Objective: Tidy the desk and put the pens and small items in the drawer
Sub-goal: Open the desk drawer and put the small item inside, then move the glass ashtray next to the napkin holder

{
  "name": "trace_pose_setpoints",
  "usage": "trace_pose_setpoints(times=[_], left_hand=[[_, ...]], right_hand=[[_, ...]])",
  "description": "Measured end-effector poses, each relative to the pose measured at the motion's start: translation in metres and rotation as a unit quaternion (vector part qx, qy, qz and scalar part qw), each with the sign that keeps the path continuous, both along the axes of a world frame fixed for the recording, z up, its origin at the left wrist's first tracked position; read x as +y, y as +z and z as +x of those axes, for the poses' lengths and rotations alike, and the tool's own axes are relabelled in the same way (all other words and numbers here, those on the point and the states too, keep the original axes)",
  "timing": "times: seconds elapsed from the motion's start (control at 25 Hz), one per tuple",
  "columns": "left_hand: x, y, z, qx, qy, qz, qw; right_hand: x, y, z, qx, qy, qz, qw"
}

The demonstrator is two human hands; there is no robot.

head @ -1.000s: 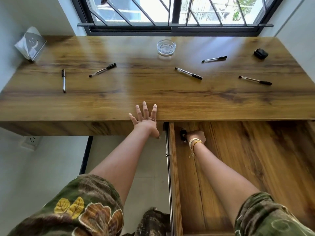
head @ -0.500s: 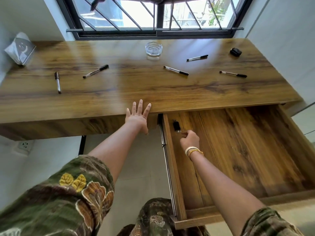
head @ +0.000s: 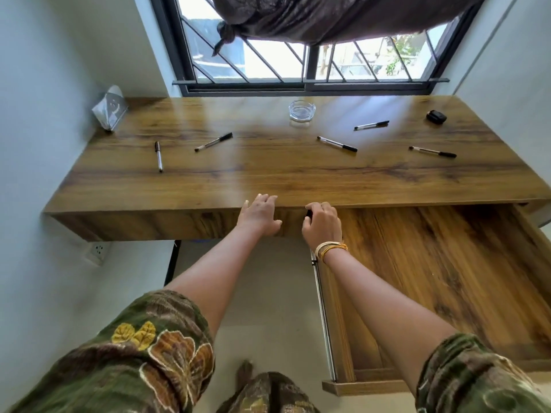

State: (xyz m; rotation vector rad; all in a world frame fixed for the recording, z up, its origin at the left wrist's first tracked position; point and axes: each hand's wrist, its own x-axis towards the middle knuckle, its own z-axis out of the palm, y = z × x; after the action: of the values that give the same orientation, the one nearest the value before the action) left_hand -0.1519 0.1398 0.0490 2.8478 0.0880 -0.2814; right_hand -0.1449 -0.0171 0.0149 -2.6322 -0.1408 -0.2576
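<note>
Drawer (head: 447, 278) stands open under the desk (head: 283, 174). Right hand (head: 322, 225) is clamped on a small black item (head: 308, 214) at the drawer's back-left corner. Left hand (head: 259, 214), fingers spread, rests on the desk edge beside the drawer.

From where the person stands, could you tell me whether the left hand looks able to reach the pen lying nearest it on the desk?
Probably yes: the left hand rests on the desk's front edge, and bare wood lies between it and that pen.

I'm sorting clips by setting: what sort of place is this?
Probably a room in a home, at a built-in work desk. A long wooden desk sits under a barred window with a knotted curtain, its drawer pulled open, pens scattered.
</note>
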Motion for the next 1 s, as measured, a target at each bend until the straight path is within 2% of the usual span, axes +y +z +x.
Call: trace_pose_setpoints(times=[0.24,0.48,0.56,0.68,0.88,1.0], left_hand=[[0.076,0.006,0.058,-0.007,-0.015,-0.006,1.0],[0.136,-0.009,0.107,0.038,-0.026,0.015,0.999],[0.142,-0.012,0.126,0.029,-0.042,0.016,0.999],[0.141,-0.015,0.161,0.035,-0.063,0.001,0.997],[0.129,-0.018,0.217,0.049,-0.099,0.023,0.994],[0.126,-0.01,0.257,0.087,-0.092,0.02,0.992]], right_hand=[[0.07,-0.003,0.066,0.031,-0.021,0.015,0.999],[0.124,0.009,0.138,0.086,-0.106,0.148,0.98],[0.133,0.009,0.165,0.126,-0.142,0.2,0.961],[0.139,0.008,0.217,0.179,-0.186,0.32,0.912],[0.13,0.016,0.3,0.231,-0.188,0.349,0.888],[0.121,0.011,0.359,0.255,-0.234,0.392,0.853]])
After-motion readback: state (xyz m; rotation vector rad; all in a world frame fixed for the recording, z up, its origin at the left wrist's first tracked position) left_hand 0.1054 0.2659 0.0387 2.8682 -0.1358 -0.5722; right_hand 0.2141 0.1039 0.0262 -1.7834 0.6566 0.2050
